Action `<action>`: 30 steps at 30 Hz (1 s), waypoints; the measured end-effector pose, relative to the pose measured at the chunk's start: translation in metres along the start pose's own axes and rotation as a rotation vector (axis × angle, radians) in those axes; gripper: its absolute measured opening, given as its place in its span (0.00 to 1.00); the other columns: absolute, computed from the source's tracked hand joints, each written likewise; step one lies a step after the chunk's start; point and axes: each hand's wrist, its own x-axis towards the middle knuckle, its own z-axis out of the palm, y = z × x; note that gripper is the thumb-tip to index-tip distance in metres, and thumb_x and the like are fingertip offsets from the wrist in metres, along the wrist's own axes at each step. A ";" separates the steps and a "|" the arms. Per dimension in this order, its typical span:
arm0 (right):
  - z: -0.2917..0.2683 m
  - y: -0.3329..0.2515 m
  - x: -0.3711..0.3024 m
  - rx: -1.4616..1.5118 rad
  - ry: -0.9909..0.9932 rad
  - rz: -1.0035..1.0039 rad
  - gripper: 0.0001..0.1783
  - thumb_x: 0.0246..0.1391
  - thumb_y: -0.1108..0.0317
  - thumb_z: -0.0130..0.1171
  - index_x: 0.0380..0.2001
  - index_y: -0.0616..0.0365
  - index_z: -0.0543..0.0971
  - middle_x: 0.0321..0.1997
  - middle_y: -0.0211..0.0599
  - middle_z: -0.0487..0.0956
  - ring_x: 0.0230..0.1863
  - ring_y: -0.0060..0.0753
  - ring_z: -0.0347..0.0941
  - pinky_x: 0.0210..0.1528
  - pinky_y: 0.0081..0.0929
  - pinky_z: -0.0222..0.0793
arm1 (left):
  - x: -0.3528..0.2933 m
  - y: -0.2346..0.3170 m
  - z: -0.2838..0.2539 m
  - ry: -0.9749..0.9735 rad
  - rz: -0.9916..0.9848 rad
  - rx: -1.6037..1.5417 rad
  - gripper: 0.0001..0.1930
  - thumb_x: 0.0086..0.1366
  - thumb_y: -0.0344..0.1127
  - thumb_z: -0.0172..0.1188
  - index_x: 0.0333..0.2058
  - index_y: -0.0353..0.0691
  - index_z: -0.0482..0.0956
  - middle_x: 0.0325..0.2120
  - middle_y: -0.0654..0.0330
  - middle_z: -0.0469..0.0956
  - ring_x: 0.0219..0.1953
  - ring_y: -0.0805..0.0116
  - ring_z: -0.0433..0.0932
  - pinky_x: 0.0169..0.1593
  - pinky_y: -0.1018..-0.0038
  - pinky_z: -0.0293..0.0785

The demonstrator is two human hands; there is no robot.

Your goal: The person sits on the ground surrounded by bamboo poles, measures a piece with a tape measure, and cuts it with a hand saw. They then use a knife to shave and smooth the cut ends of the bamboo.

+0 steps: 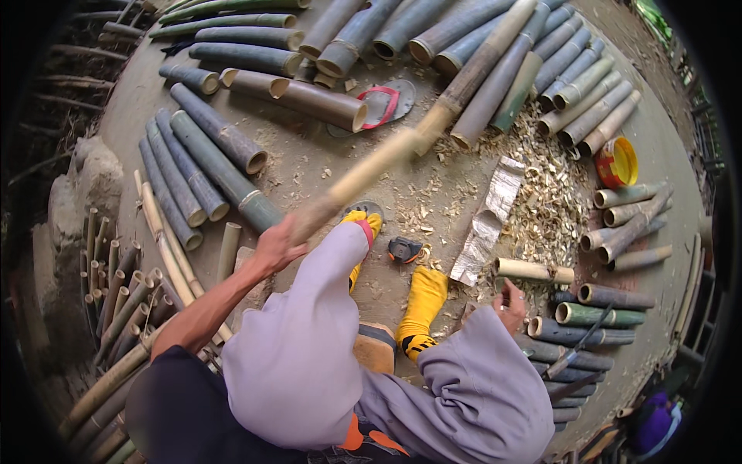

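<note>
Head view, left hand (274,246) fingers grasping blurred bamboo pole (433,116), right hand (510,303) fingers' state unclear

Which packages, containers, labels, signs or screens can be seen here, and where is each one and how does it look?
No signs or screens show.
Round tin: on the ground at right, above the short bamboo pieces; yellow inside with a red rim, lying tilted.
Silver foil wrapper: flat on the ground among the wood shavings, ahead of the right hand; long, crumpled, shiny grey.
Any label on them is too small to tell.
</note>
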 end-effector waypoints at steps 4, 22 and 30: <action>0.058 0.007 -0.007 0.135 -0.077 0.024 0.24 0.44 0.80 0.58 0.48 0.57 0.77 0.34 0.42 0.76 0.32 0.37 0.74 0.35 0.32 0.70 | -0.115 -0.081 0.003 0.325 -0.395 -0.166 0.29 0.52 0.42 0.65 0.50 0.35 0.67 0.30 0.43 0.77 0.34 0.41 0.76 0.39 0.56 0.72; 0.079 0.022 0.011 -0.231 -0.121 0.042 0.31 0.43 0.61 0.68 0.52 0.50 0.73 0.46 0.46 0.75 0.48 0.48 0.71 0.53 0.42 0.65 | -0.270 -0.150 0.050 0.456 -0.922 0.520 0.27 0.51 0.38 0.60 0.50 0.33 0.69 0.43 0.41 0.70 0.48 0.43 0.69 0.54 0.56 0.64; 0.089 -0.036 0.013 -0.126 -0.106 0.271 0.45 0.40 0.53 0.72 0.57 0.56 0.59 0.54 0.63 0.68 0.56 0.60 0.65 0.58 0.44 0.59 | -0.090 -0.128 0.007 0.379 -0.308 0.032 0.29 0.51 0.32 0.59 0.54 0.36 0.64 0.47 0.45 0.67 0.52 0.44 0.67 0.56 0.59 0.64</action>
